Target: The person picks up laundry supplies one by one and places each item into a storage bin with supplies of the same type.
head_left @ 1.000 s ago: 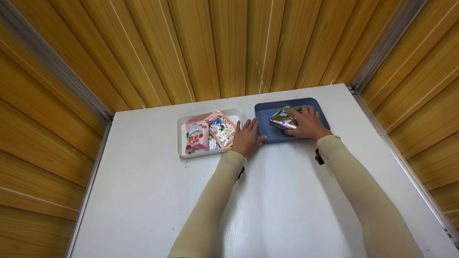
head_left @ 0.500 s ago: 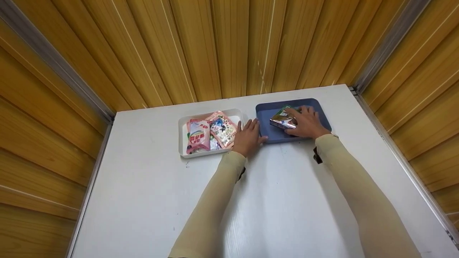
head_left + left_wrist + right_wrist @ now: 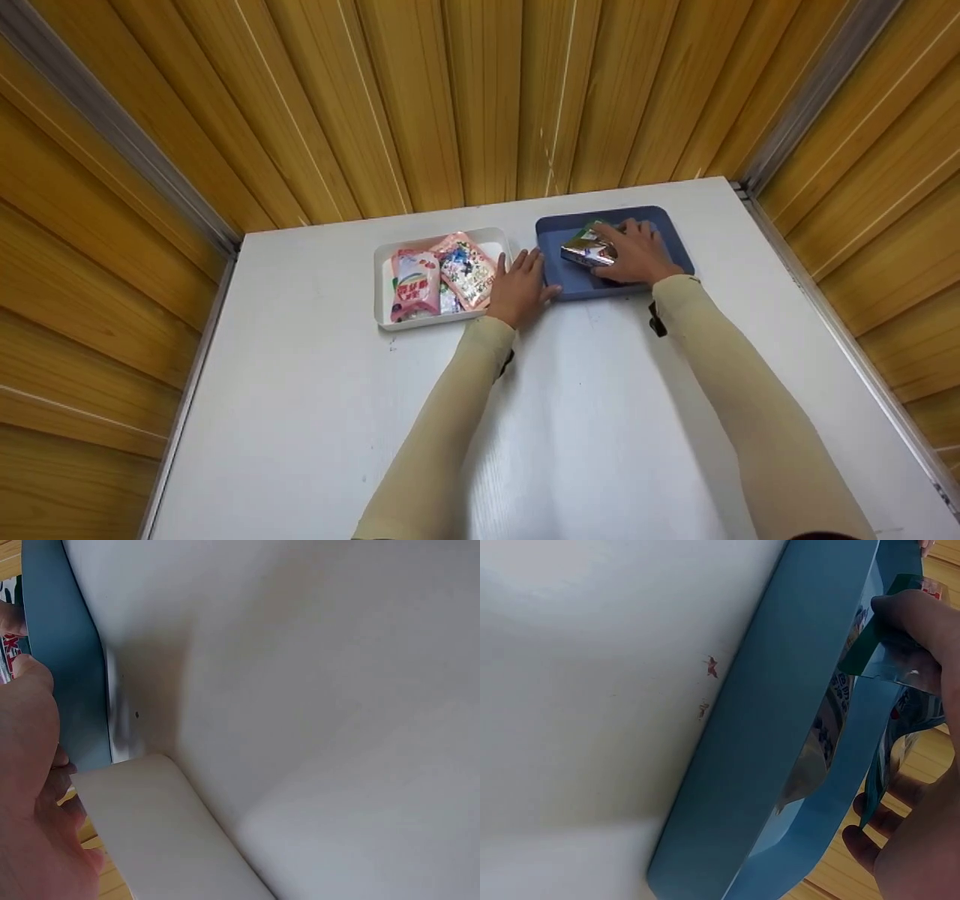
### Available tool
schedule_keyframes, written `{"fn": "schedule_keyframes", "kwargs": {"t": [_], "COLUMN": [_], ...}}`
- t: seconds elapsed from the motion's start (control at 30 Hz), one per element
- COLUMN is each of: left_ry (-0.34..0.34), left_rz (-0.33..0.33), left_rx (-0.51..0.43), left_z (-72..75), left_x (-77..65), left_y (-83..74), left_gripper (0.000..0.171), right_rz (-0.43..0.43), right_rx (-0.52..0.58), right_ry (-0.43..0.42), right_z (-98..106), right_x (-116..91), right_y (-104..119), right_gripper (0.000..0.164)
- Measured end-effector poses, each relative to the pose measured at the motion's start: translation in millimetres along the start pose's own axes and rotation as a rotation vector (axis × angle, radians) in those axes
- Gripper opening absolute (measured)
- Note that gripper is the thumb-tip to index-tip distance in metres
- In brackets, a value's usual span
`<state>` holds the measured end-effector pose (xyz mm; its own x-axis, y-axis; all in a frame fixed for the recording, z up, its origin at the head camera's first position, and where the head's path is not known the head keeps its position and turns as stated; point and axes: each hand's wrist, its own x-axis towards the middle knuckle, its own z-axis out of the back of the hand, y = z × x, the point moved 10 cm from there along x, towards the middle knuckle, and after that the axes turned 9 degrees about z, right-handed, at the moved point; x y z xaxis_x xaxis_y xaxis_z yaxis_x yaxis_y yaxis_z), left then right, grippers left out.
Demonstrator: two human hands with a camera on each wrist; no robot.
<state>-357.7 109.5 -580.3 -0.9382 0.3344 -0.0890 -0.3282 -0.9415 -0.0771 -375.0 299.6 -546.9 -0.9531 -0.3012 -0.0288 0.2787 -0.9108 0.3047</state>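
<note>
My right hand (image 3: pixel 637 255) grips shiny snack packaging (image 3: pixel 585 251) over the blue tray (image 3: pixel 559 279). In the right wrist view the thumb lies on a green-edged pack (image 3: pixel 864 649), and the fingers bend behind a crinkled foil bag (image 3: pixel 880 772). A blue-patterned packet (image 3: pixel 829 727) lies lower, inside that tray. My left hand (image 3: pixel 517 291) lies with extended fingers between the trays, its thumb at the blue tray's near left corner. Its fingers overlap the right side of the white tray (image 3: pixel 380 292). That tray holds a pink packet (image 3: pixel 416 285) and a floral pouch (image 3: pixel 466 270).
Both trays stand side by side near the back of a white table (image 3: pixel 300 412). Wood-patterned panels (image 3: pixel 480 105) rise behind the table and at both sides, joined by metal corner strips (image 3: pixel 120 120).
My right hand shifts slightly to the left over the blue tray, carrying the packaging with it. The left hand stays in place between the trays.
</note>
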Motion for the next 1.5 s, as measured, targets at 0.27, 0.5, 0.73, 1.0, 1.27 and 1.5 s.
{"fn": "schedule_keyframes", "kwargs": {"t": [0.27,0.5,0.73,1.0,1.27,1.5], "left_ry": [0.006,-0.008,-0.023,-0.021,-0.022,-0.029], "left_rz": [-0.024,-0.025,-0.032,-0.026,-0.023,-0.019], "left_rx": [0.003,0.008,0.035,0.021,0.002,-0.004], "left_z": [-2.6,-2.9,-1.6,0.1,0.4,1.7], "left_x": [-2.4,-2.4,-3.2,-2.8,-1.6,-0.3], "left_y": [-9.3,-11.4,-12.4,-9.6,-4.8,0.4], "left_gripper": [0.083,0.081,0.082,0.082,0.081,0.08], "right_rz": [-0.032,-0.039,-0.053,-0.071,-0.071,-0.055], "right_rx": [0.018,0.05,0.067,0.078,0.088,0.08], "right_ry": [0.04,0.051,0.069,0.107,0.133,0.117], "right_z": [-3,-12,-25,-28,-30,-29], "right_x": [-1,7,10,9,11,15], "right_y": [-3,-4,-9,-8,-5,0], "right_gripper": [0.086,0.086,0.088,0.09,0.092,0.094]}}
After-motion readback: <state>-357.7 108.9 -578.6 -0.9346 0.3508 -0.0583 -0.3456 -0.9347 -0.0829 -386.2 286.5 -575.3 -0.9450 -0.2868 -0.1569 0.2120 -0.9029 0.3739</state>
